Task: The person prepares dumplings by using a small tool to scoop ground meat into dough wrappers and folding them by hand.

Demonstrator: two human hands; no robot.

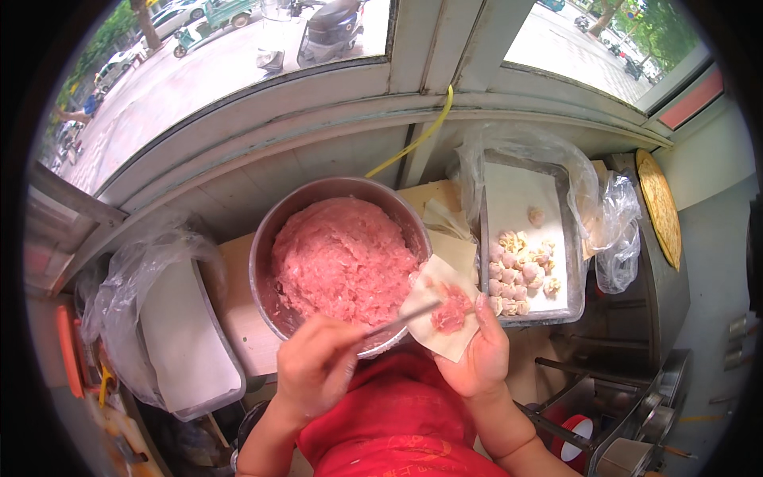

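Observation:
My right hand [480, 361] is palm up and holds a thin dough wrapper [456, 347], thumb at its right edge. A smear of pink minced meat [451, 310] lies on the wrapper. My left hand [316, 364] grips a thin flat stick or spatula [396, 325], whose far end reaches the meat on the wrapper. Behind both hands stands a large round metal pot [260, 280], heaped with pink minced meat [343, 256]. More dough wrappers [456, 253] lie between the pot and a metal tray [573, 286]. Several filled wontons [520, 271] sit in that tray on a white liner.
At left, a lined tray [188, 352] is partly covered by clear plastic [128, 304]. More plastic [620, 232] hangs by the right tray. A yellow strap [417, 140] runs down from the window frame [334, 98]. A round flatbread [658, 208] stands far right, above metal pans [658, 420].

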